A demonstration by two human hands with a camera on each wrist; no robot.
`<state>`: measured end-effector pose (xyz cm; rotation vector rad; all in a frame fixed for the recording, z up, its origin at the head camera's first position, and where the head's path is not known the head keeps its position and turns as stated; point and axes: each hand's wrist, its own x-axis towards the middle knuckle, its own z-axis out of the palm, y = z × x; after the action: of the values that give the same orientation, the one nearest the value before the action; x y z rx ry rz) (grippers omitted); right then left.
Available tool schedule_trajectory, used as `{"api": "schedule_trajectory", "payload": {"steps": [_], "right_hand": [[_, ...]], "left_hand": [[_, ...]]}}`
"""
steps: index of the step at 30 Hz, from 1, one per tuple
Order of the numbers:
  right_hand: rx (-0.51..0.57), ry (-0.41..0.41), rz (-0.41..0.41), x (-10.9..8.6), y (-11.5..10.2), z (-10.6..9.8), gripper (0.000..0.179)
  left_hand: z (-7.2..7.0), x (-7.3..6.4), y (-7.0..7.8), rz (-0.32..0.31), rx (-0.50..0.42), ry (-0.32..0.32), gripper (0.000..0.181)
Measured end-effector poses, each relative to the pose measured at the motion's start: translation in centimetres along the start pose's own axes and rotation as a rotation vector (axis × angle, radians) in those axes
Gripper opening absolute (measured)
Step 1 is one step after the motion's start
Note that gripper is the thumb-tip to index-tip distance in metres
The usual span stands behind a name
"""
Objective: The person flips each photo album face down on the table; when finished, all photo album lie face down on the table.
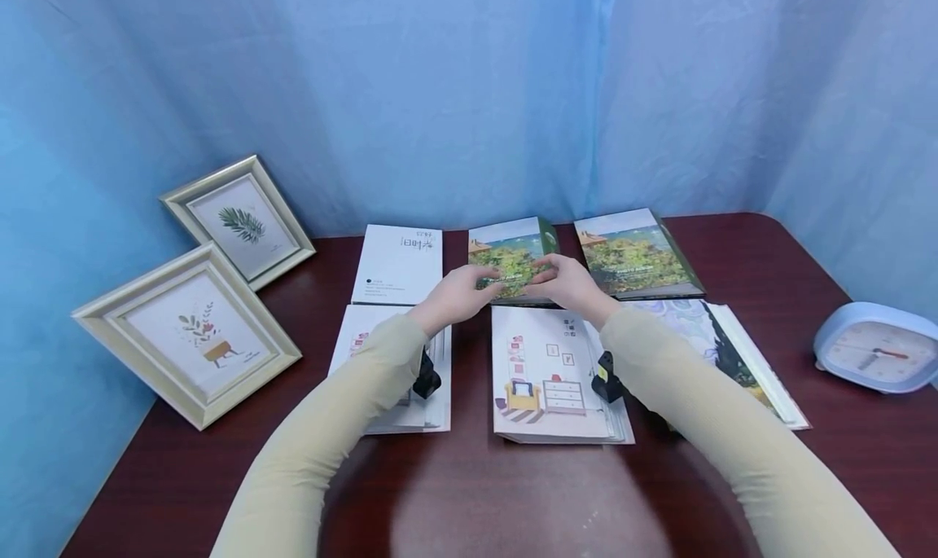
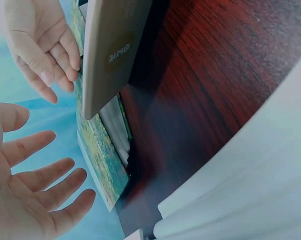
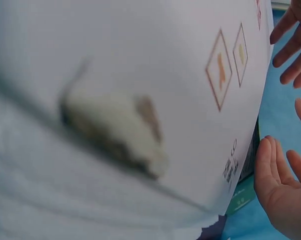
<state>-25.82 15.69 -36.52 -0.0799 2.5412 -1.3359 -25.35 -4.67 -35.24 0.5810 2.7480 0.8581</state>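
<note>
Both hands hover at a book with a green landscape cover [image 1: 506, 240] in the middle of the back row. From the left side, my left hand [image 1: 458, 293] reaches over its front part, fingers loosely bent and spread. My right hand [image 1: 575, 285] comes from the opposite side, thumb and fingers relaxed near the cover. The left wrist view shows the left hand [image 2: 25, 185] with nothing in its fingers and the right hand [image 2: 40, 45] with fingertips close to the book. Just in front lies a white book with a yellow armchair drawing [image 1: 542, 371], partly behind the right wrist camera.
A white book [image 1: 396, 257] and another landscape book [image 1: 630, 248] flank the middle one. More books lie beneath the forearms, including a patterned one [image 1: 740, 354]. Two picture frames [image 1: 252, 224] [image 1: 205, 338] stand left. A blue clock [image 1: 875, 346] stands right.
</note>
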Motion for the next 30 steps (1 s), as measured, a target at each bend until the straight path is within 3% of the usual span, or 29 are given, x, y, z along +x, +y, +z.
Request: {"api": "schedule_trajectory", "payload": {"steps": [18, 30], "right_hand": [[0.008, -0.032, -0.04, -0.2, -1.5, 1.2, 0.061], [0.056, -0.06, -0.067, -0.1, -2.6, 1.8, 0.059]], "left_hand": [[-1.9, -2.2, -2.2, -0.026, -0.133, 0.092, 0.038], [-3.5, -3.3, -3.9, -0.068, -0.095, 0.125, 0.038]]}}
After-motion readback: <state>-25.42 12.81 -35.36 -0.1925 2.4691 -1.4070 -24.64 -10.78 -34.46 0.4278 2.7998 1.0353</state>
